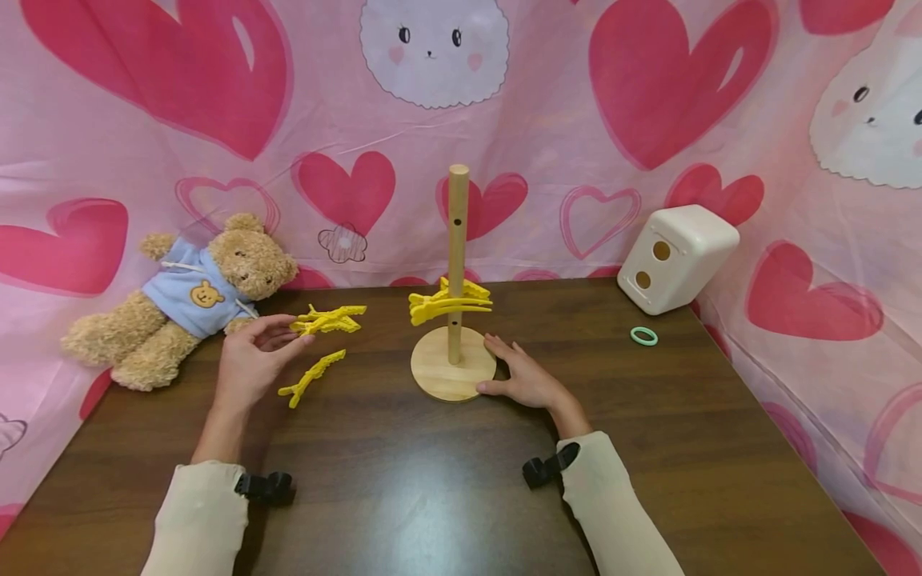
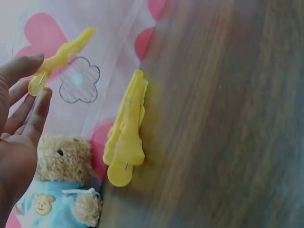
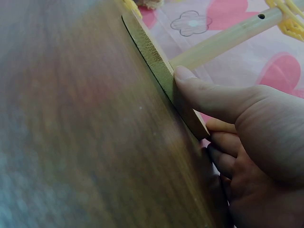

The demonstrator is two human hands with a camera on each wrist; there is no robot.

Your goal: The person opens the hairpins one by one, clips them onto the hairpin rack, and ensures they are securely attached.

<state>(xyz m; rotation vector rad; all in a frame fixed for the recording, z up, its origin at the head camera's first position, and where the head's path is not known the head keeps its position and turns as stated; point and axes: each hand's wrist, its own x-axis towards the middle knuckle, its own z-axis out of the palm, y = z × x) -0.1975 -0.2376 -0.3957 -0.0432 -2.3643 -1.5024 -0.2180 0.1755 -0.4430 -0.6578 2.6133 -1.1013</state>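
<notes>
My left hand (image 1: 248,364) pinches a yellow hair clip (image 2: 64,53) between thumb and fingers, raised above the table at the left. Below it, another yellow hair clip (image 1: 313,380) lies on the table. In the middle stands an upright wooden post (image 1: 457,248) with dark holes, set on a round wooden base (image 1: 432,376). Yellow clips (image 1: 446,306) sit around the lower part of the post, jutting out to both sides. At the base's right edge, my right hand (image 1: 529,380) grips the rim, its thumb (image 3: 204,95) on top and its fingers lower along the side.
A teddy bear (image 1: 202,296) in a blue top leans against the pink heart-patterned cloth (image 1: 403,136) at back left. The white box (image 1: 691,256) with two round holes stands at back right, a mint-green ring (image 1: 643,336) in front of it on the brown table (image 1: 403,488).
</notes>
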